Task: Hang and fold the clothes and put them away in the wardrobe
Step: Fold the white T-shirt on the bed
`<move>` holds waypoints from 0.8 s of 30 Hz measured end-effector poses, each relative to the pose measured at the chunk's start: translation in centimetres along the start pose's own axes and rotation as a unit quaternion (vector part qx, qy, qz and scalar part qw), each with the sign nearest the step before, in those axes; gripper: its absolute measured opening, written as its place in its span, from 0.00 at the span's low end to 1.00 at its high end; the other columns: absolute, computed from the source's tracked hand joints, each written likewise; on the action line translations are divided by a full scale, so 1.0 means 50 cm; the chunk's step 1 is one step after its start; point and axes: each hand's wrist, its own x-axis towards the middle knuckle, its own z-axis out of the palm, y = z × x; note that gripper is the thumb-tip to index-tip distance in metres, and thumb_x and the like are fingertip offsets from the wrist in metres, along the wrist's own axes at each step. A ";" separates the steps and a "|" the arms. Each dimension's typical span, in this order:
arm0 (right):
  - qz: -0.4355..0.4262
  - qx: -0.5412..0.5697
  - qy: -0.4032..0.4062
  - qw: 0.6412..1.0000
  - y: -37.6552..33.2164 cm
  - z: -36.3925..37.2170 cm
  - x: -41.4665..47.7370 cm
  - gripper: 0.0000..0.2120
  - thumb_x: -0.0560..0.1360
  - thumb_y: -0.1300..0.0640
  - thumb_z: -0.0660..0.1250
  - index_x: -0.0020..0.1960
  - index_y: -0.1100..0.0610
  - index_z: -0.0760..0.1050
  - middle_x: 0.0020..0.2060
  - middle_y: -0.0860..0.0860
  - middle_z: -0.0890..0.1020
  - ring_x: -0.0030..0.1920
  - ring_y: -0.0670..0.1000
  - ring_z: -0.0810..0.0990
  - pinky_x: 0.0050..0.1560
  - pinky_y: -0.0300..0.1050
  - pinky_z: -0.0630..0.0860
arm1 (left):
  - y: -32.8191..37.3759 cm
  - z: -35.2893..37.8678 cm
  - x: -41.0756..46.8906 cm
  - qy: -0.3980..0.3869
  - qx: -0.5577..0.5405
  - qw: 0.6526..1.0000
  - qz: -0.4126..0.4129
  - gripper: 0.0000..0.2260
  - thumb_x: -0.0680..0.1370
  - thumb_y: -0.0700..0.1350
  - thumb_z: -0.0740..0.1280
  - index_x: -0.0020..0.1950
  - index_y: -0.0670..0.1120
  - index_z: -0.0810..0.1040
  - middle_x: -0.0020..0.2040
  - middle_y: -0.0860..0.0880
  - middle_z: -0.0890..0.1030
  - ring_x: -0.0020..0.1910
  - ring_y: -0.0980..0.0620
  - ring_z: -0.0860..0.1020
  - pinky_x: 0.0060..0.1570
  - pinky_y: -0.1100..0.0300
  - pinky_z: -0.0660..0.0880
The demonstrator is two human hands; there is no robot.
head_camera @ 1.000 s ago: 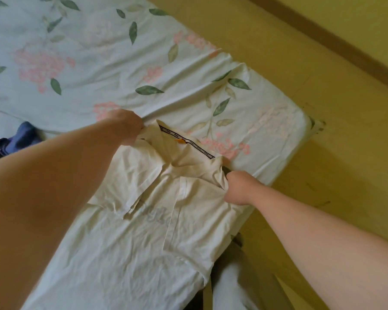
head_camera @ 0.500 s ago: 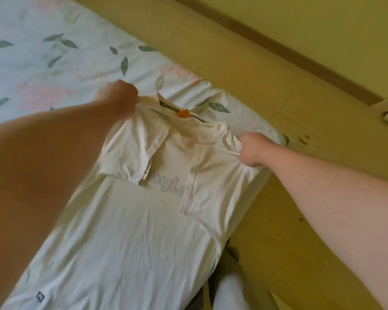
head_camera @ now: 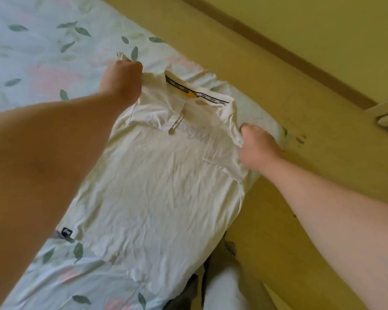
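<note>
The cream cotton polo shirt (head_camera: 157, 186) lies front-up on the floral-sheeted bed (head_camera: 43, 52). Compared with a second ago, its shoulders are pulled wider and flatter. The sleeve left of the black-taped collar (head_camera: 195, 95) no longer lies folded across the chest, while the one right of the collar does. The left hand (head_camera: 123, 79) has its fingers bunched round cloth left of the collar. The right hand (head_camera: 258, 146) pinches the shoulder right of it. This looks like squaring up, with the folding barely begun.
</note>
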 end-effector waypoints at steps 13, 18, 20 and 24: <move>-0.228 -0.046 -0.217 0.948 -0.253 0.399 -0.436 0.21 0.76 0.64 0.66 0.65 0.53 0.63 0.49 0.53 0.78 0.45 0.57 0.81 0.40 0.49 0.76 | -0.258 0.157 -0.457 -0.095 -0.029 0.994 0.045 0.09 0.72 0.31 0.67 0.48 0.40 0.72 0.46 0.39 0.77 0.35 0.41 0.73 0.32 0.52 0.67; -0.221 -0.083 -0.254 0.938 -0.277 0.483 -0.497 0.21 0.75 0.64 0.68 0.63 0.53 0.63 0.52 0.53 0.77 0.48 0.57 0.80 0.41 0.49 0.73 | -0.337 0.224 -0.588 -0.122 -0.025 0.991 0.052 0.09 0.73 0.32 0.67 0.52 0.39 0.74 0.48 0.42 0.78 0.39 0.40 0.78 0.35 0.47 0.79; -0.222 -0.107 -0.251 0.936 -0.280 0.502 -0.502 0.22 0.74 0.63 0.69 0.62 0.53 0.63 0.53 0.54 0.77 0.48 0.57 0.79 0.41 0.48 0.71 | -0.355 0.252 -0.618 -0.138 -0.018 0.989 0.055 0.11 0.74 0.34 0.67 0.56 0.39 0.76 0.56 0.41 0.79 0.42 0.38 0.79 0.38 0.47 0.79; -0.234 -0.172 -0.284 0.914 -0.288 0.517 -0.509 0.26 0.70 0.60 0.71 0.62 0.52 0.62 0.55 0.56 0.73 0.51 0.58 0.78 0.44 0.51 0.77 | -0.366 0.294 -0.665 -0.186 0.033 0.980 0.067 0.18 0.76 0.39 0.68 0.65 0.44 0.75 0.73 0.45 0.67 0.53 0.41 0.77 0.53 0.48 0.78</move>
